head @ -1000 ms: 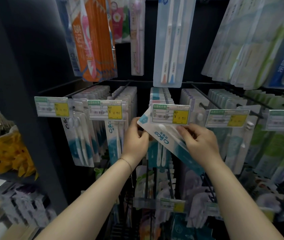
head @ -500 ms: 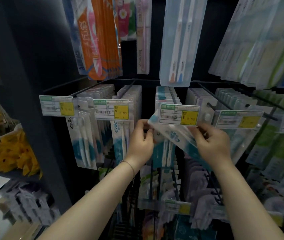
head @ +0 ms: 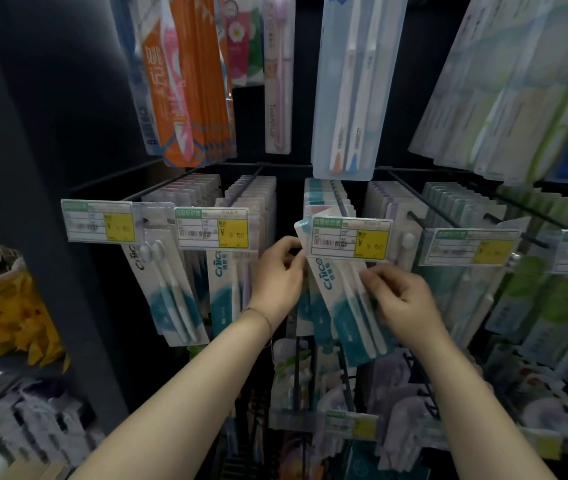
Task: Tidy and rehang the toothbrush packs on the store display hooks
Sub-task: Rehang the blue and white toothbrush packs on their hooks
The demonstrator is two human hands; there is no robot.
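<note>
Teal pack (head: 339, 317) pinched by left hand (head: 277, 278), right hand (head: 400, 299).

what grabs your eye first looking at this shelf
At centre, the left hand and right hand both pinch a tilted teal-and-white toothbrush pack just under a yellow price tag. Bright orange packs hang at upper left, standing out against the dark rack.

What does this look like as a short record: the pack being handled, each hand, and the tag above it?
pack: white and teal card toothbrush pack, tilted, top behind the tag
left hand: pinches the pack's upper left edge
right hand: grips the pack's right edge
tag: white and yellow price tag, just above both hands
on hook: cannot tell, the tag hides it
</note>
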